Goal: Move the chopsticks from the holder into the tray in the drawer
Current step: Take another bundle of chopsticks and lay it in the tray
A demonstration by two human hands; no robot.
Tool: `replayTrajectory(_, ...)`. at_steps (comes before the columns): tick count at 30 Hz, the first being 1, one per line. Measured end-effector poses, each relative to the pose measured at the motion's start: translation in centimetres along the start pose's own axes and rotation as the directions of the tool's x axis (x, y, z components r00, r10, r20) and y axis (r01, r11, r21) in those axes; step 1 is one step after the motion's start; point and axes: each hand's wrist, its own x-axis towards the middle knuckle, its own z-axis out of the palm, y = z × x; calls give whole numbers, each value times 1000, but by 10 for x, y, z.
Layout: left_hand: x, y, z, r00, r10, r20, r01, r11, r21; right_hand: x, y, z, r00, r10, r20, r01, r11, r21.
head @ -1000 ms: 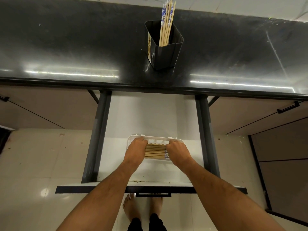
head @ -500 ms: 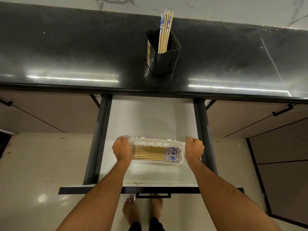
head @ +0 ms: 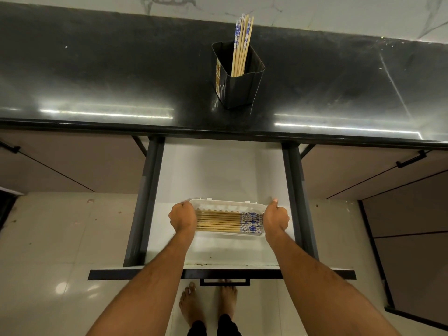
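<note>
A black holder [head: 238,89] stands on the dark counter with several bamboo chopsticks [head: 241,48] upright in it, their blue-patterned ends up. Below it a white drawer [head: 218,170] is pulled out. In it lies a white tray [head: 225,204] with several chopsticks [head: 225,220] laid flat side by side, patterned ends to the right. My left hand [head: 183,217] grips the tray's left end. My right hand [head: 276,218] grips its right end, thumb up at the far corner.
The dark glossy counter [head: 97,76] spans the view, with a marble wall behind it. Dark drawer rails [head: 143,204] run along both sides. The drawer front with its handle [head: 224,281] is nearest me. Brown cabinet doors [head: 378,173] flank the drawer. My bare feet [head: 208,304] stand on pale tiles.
My hands moved apart from on top of the chopsticks out to the tray's two ends and closed on them. The view tilted down a little.
</note>
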Motion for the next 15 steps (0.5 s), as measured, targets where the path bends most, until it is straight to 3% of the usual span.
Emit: replayTrajectory(15, -3, -1, -6, 997, 74, 37, -76, 995, 67, -3, -4, 3, 996, -83, 17, 85, 991, -108)
